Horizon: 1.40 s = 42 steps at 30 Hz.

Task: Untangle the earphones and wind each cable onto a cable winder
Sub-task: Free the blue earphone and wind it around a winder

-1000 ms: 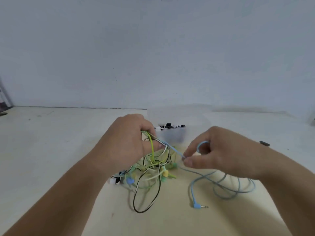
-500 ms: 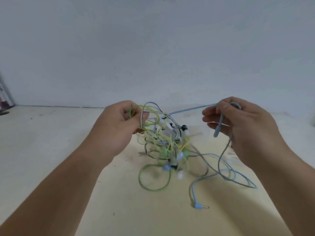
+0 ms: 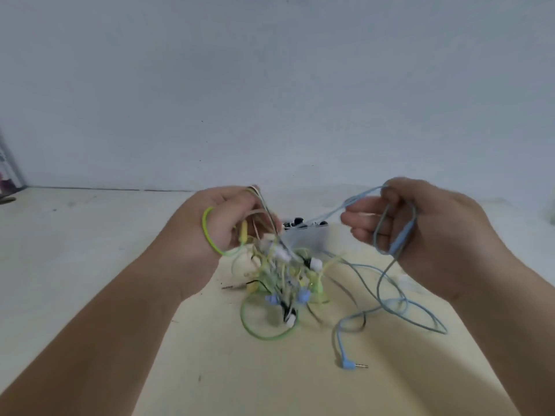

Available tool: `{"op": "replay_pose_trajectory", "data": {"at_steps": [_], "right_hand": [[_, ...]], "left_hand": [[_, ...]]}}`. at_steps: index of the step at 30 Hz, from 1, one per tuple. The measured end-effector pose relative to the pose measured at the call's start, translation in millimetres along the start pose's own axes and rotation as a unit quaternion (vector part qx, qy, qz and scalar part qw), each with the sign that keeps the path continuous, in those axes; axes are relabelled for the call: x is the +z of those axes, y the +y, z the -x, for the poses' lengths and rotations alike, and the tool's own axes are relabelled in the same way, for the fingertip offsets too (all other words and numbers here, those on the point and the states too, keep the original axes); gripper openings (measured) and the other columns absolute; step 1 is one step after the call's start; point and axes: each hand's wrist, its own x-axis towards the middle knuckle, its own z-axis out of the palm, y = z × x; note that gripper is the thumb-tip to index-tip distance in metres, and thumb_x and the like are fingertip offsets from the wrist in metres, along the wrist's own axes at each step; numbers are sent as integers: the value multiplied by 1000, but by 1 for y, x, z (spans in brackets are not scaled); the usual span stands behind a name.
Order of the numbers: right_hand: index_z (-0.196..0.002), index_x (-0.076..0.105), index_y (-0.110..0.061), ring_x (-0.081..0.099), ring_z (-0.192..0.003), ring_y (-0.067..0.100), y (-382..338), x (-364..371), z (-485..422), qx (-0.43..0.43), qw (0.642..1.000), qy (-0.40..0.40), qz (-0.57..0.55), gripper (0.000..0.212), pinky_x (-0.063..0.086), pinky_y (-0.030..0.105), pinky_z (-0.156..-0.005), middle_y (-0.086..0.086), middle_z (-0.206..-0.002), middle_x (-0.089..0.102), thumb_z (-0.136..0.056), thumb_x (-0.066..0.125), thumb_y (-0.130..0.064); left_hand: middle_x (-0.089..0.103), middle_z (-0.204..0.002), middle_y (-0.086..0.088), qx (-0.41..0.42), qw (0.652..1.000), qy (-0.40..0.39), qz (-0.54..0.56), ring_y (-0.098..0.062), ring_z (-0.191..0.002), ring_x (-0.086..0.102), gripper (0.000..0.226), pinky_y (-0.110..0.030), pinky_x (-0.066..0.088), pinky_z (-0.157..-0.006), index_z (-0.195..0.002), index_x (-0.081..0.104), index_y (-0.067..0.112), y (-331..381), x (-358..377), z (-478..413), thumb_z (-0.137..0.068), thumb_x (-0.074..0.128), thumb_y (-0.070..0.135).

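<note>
A pale table (image 3: pixel 90 265) meets a plain grey wall (image 3: pixel 270 85).

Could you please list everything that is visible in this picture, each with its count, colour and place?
tangle of earphones: one bundle; green, yellow, white, black, blue; hangs from the left hand down to the table
blue cable: one; light blue; runs from the right hand into the tangle and onto the table
blue plug: one; blue with a metal tip; on the table, near side
clear box: one; transparent, small black and white pieces inside; behind the tangle
table: one; pale beige
wall: one; grey-white; behind
left hand: one; fingers grip the tangle's top
right hand: one; holds blue cable loops
</note>
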Motion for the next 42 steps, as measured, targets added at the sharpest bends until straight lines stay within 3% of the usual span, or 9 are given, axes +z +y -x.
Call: {"op": "replay_pose_trajectory", "data": {"at_steps": [3,8,12,18,22,27,32,37,42], "right_hand": [[-81,49,-7,74,-77,42,7,8,8,39,997,-52,40,24,61,38,-58,26,-80,71,-103,44,-16],[-77,49,-7,75,-79,36,4,13,8,33,994,-33,-103,30,62,39,-61,25,-83,73,-104,40,-17],[-75,48,-10,76,-75,30,-1,7,2,22,983,13,-183,33,60,34,-55,20,-84,76,-105,38,-20],[-74,48,-14,76,-73,24,-2,-10,-9,3,972,91,-216,34,59,32,-53,9,-79,77,-106,40,-24],[-72,47,-16,59,-51,15,-4,-21,-15,1,966,86,-243,29,50,24,-52,0,-58,54,-100,47,-22],[-75,47,-16,19,-45,12,4,-14,-6,-33,992,-60,105,22,22,21,-42,-2,-55,25,-71,68,-17],[-85,76,-25,37,-50,9,12,-1,12,-27,835,-239,495,5,31,19,-50,-7,-54,45,-83,78,-30],[-78,76,-26,35,-48,6,14,2,12,-34,830,-217,513,9,27,16,-49,-13,-49,42,-85,75,-32],[-66,71,-21,31,-48,9,11,0,14,-24,829,-232,508,23,26,16,-47,-11,-49,38,-85,75,-34]], "left_hand": [[76,-77,-5,-10,994,-53,-90,-1,-87,68,46,-37,45,-90,-63,74,13,-6,6,3,-92,55,43],[44,-62,-17,-16,982,-105,-154,-28,-69,58,54,-38,41,-71,-53,46,7,-5,3,5,-50,85,44],[41,-60,-19,-5,984,-114,-136,-39,-70,56,67,-60,49,-85,-54,47,18,-4,-1,6,-35,94,62],[61,-70,-7,-7,986,-136,-99,-11,-65,56,6,-16,45,-63,-72,77,22,4,-11,6,-68,77,26],[69,-74,-7,-7,990,-116,-83,-11,-70,61,18,-16,48,-66,-82,81,18,3,-14,5,-69,77,30],[73,-67,-6,-12,980,-58,-190,-19,-67,63,43,-30,46,-73,-77,78,23,6,-6,9,-50,88,55],[64,-76,-28,-5,973,-18,-228,-21,-59,46,18,-26,33,-56,-73,74,26,1,1,6,-75,79,43],[65,-64,10,28,970,-27,-239,0,-56,54,17,-10,39,-54,-75,68,26,-4,6,7,-84,69,40],[52,-66,3,49,960,-35,-272,-2,-58,44,34,-14,36,-56,-80,62,17,-8,8,8,-93,50,46]]}}
